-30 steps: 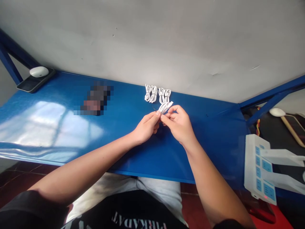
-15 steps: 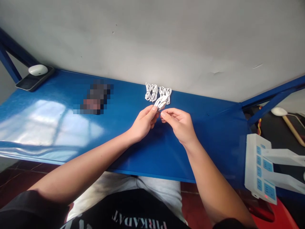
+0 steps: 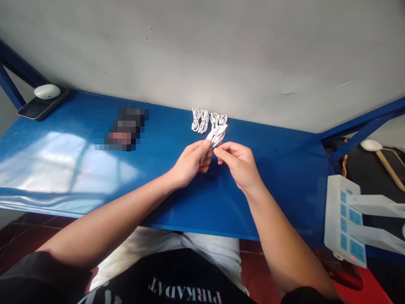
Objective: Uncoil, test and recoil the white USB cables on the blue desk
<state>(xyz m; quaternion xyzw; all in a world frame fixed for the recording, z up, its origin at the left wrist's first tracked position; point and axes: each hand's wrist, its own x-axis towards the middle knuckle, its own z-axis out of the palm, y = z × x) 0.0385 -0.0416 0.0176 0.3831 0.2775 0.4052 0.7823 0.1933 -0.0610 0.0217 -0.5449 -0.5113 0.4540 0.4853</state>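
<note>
My left hand (image 3: 190,162) is closed around a coiled white cable (image 3: 217,134), its thumb pressed on the near part of the bundle. The cable's loops and plug end stick out beyond the fingers, toward the wall. Just to the right, my right hand (image 3: 236,162) pinches thumb against fingers at the cable's side. A thin black tie (image 3: 212,147) crosses the bundle between both hands and runs to the right fingertips; its end is hidden. Behind the held cable lie several coiled white cables (image 3: 200,121) on the blue table (image 3: 202,202), bound with dark ties.
A pixelated dark object (image 3: 126,128) lies left on the table. At the far left a white rounded item (image 3: 47,91) rests on a dark device (image 3: 39,107). A white power strip (image 3: 344,223) with plugs stands at the right edge. A grey wall (image 3: 202,55) borders the back.
The held cable has turned slightly in my left hand, and more of its loops show. My right fingers remain at the tie, barely moved. The view has shifted a little.
</note>
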